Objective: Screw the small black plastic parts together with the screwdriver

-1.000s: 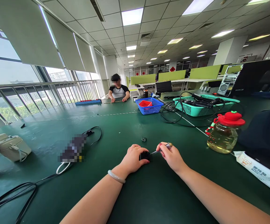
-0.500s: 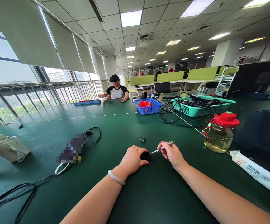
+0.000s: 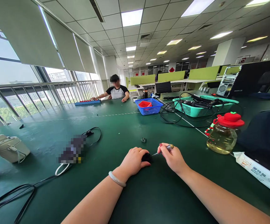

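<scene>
My left hand (image 3: 134, 161) is curled over a small black part (image 3: 146, 157) and pins it to the green table (image 3: 149, 193). My right hand (image 3: 173, 158) pinches a thin screwdriver (image 3: 162, 150), whose tip touches the black part. A second tiny black piece (image 3: 143, 140) lies on the table a little beyond my hands. A pale bangle (image 3: 116, 179) circles my left wrist.
A glass jar with a red lid (image 3: 223, 133) stands to the right, beside a dark bag (image 3: 265, 140) and a white packet (image 3: 258, 173). Blue basket (image 3: 149, 106) and teal basket (image 3: 202, 105) with cables sit farther back. Black cables (image 3: 13, 199) and a beige pouch (image 3: 11, 148) lie left. Another person (image 3: 116, 90) sits at the far end.
The screwdriver handle has dropped lower and its tip stays on the black part. The far person has stretched an arm out to the blue tray.
</scene>
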Demonstrator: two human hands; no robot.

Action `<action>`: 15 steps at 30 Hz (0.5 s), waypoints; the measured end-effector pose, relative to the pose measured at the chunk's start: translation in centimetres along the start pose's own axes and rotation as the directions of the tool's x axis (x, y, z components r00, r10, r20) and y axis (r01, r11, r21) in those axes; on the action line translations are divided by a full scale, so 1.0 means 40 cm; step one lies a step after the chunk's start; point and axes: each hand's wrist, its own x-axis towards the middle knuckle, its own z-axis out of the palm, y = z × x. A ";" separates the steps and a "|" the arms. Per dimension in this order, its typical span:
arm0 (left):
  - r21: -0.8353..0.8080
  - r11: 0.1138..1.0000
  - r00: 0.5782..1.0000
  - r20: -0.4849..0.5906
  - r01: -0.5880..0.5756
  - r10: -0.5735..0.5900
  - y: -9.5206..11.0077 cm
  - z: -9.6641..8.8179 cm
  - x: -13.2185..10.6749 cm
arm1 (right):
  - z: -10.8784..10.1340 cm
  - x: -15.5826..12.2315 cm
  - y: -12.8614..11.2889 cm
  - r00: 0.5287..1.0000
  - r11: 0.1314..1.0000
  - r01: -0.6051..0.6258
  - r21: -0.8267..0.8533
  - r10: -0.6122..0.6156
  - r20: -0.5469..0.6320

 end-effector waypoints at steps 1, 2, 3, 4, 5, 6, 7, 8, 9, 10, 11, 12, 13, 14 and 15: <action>0.002 1.000 1.000 -0.003 -0.001 0.001 0.000 0.000 0.000 | 0.000 -0.002 -0.005 1.000 0.999 0.025 -0.023 -0.025 0.005; 0.004 1.000 1.000 -0.005 -0.001 0.001 0.000 0.000 -0.001 | 0.001 -0.004 -0.011 0.999 0.998 0.053 -0.046 -0.053 0.010; 0.006 1.000 1.000 -0.005 0.000 0.000 0.000 0.001 -0.001 | 0.002 -0.006 -0.016 0.997 0.994 0.080 -0.068 -0.079 0.016; 0.010 1.000 1.000 -0.003 0.003 -0.003 0.000 0.001 -0.001 | 0.002 -0.009 -0.021 0.995 0.991 0.101 -0.088 -0.100 0.020; 0.014 1.000 1.000 -0.001 0.008 -0.008 0.000 0.002 -0.001 | 0.003 -0.010 -0.025 0.993 0.988 0.117 -0.103 -0.115 0.023; 0.019 1.000 1.000 -0.001 0.012 -0.012 0.001 0.002 -0.001 | 0.003 -0.012 -0.028 0.992 0.986 0.126 -0.113 -0.124 0.020; 0.025 1.000 1.000 -0.001 0.016 -0.016 0.001 0.002 -0.002 | 0.004 -0.013 -0.029 0.991 0.984 0.132 -0.118 -0.131 0.013; 0.030 0.999 1.000 -0.002 0.017 -0.017 0.002 0.002 -0.002 | 0.004 -0.014 -0.030 0.991 0.984 0.134 -0.117 -0.135 0.001; 0.035 0.999 1.000 -0.003 0.017 -0.017 0.003 0.001 -0.002 | 0.004 -0.015 -0.029 0.990 0.985 0.136 -0.110 -0.138 -0.016; 0.038 0.999 1.000 -0.003 0.017 -0.017 0.004 0.001 -0.002 | 0.004 -0.015 -0.028 0.989 0.986 0.136 -0.100 -0.140 -0.034; 0.041 0.999 1.000 -0.003 0.017 -0.017 0.005 0.000 -0.002 | 0.005 -0.016 -0.026 0.989 0.987 0.136 -0.086 -0.141 -0.054; 0.043 0.999 1.000 -0.003 0.018 -0.018 0.005 0.000 -0.002 | 0.005 -0.016 -0.024 0.988 0.989 0.132 -0.070 -0.137 -0.072; 0.045 0.999 1.000 -0.003 0.022 -0.022 0.006 -0.001 -0.002 | 0.005 -0.016 -0.022 0.988 0.991 0.125 -0.052 -0.129 -0.085; 0.045 0.999 1.000 -0.002 0.027 -0.027 0.006 -0.001 -0.002 | 0.006 -0.016 -0.020 0.989 0.993 0.114 -0.034 -0.116 -0.092; 0.046 0.998 0.999 0.000 0.032 -0.032 0.007 -0.002 -0.001 | 0.007 -0.016 -0.018 0.991 0.995 0.100 -0.019 -0.101 -0.093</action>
